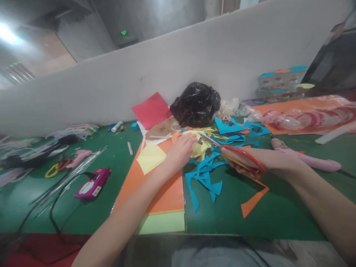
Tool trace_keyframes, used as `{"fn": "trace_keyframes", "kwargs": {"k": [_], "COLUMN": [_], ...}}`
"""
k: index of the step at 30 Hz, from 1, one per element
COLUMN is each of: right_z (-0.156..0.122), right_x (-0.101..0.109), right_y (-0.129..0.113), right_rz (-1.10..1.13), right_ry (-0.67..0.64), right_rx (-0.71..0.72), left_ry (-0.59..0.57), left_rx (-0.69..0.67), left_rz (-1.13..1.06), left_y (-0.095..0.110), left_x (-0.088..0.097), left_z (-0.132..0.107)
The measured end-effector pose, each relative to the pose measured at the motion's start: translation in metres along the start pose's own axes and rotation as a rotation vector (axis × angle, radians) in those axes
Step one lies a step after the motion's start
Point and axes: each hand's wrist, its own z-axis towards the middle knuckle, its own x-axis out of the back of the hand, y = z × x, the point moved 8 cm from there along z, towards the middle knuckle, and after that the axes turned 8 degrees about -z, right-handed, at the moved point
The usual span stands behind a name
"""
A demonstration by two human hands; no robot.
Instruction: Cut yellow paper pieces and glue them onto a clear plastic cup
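My left hand (180, 150) grips a small piece of yellow paper (200, 148) above the green table (278, 211). My right hand (244, 161) holds red-handled scissors (239, 155), and their metal blades point left into the yellow paper. Blue paper scraps (204, 176) lie under and around both hands. An orange sheet (164, 189) lies beneath my left forearm, with a yellow square (150, 157) on it.
A black plastic bag (196, 104) and a red sheet (151, 110) lean by the white wall. A magenta glue gun (93, 184) with a black cable lies at the left. A pink tool (306, 159) lies at the right, and an orange triangle scrap (253, 202) sits near the front.
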Motion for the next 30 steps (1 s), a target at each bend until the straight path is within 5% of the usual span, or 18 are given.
{"fn": "trace_keyframes", "kwargs": {"k": [10,21,30], "right_z": [0.008,0.009,0.018], "right_x": [-0.005,-0.004,-0.023], "right_y": [0.007,0.006,0.015], "right_rz": [0.13,0.153,0.288], "right_ry": [-0.097,-0.035,-0.096], "right_rx": [-0.043,-0.091,-0.074], "left_ry": [0.001,0.084,0.061], "left_rx": [-0.033,-0.012,0.02], "left_rz": [-0.047,-0.022,0.097], "left_y": [0.0,0.0,0.008], "left_x": [0.0,-0.002,-0.004], "left_z": [-0.002,-0.002,0.002]}}
